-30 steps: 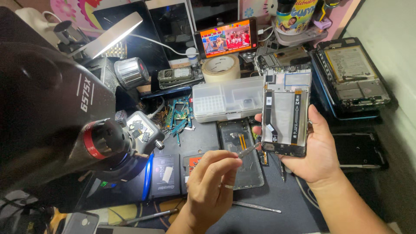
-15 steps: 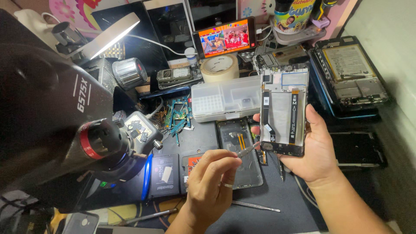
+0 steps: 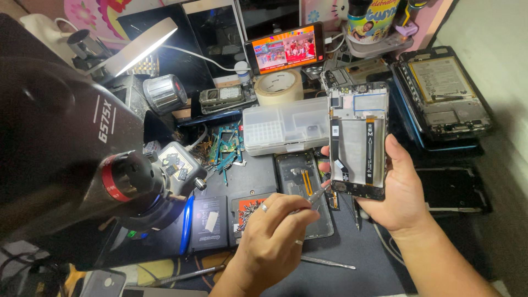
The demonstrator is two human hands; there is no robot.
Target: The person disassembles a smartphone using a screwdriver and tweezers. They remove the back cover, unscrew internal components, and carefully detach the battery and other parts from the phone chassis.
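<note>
- Head view: the right hand [image 3: 399, 192] holds an opened phone frame [image 3: 357, 140] upright above the worktop [image 3: 363, 250], fingers wrapped around its right edge and thumb on the left edge near the bottom.
- The frame is a thin, flat rectangle with its inner side showing: pale metal shielding, a dark ribbon cable with orange ends running down its length, and small components at the top.
- It looks light and stiff but fragile; the ribbon and connectors would tear or bend easily, so the safe grip is by the rigid side rails, as it is now held, away from the exposed middle.
- The left hand [image 3: 275, 242] is closed around a slim metal tool [image 3: 318, 195], probably tweezers, pinched like a pen; its tip touches the frame's lower left corner.
- Below the frame lies another opened phone body [image 3: 300, 181], dark and glossy, flat on the worktop.
- A translucent plastic parts box [image 3: 286, 126] with small compartments sits just behind it, and a roll of beige tape [image 3: 280, 85] stands beyond that.
- A black microscope head [image 3: 71, 154] with a red ring fills the left side, under a lit desk lamp [image 3: 140, 47].
- A loose metal pry tool [image 3: 327, 263] lies near the left wrist.
</note>
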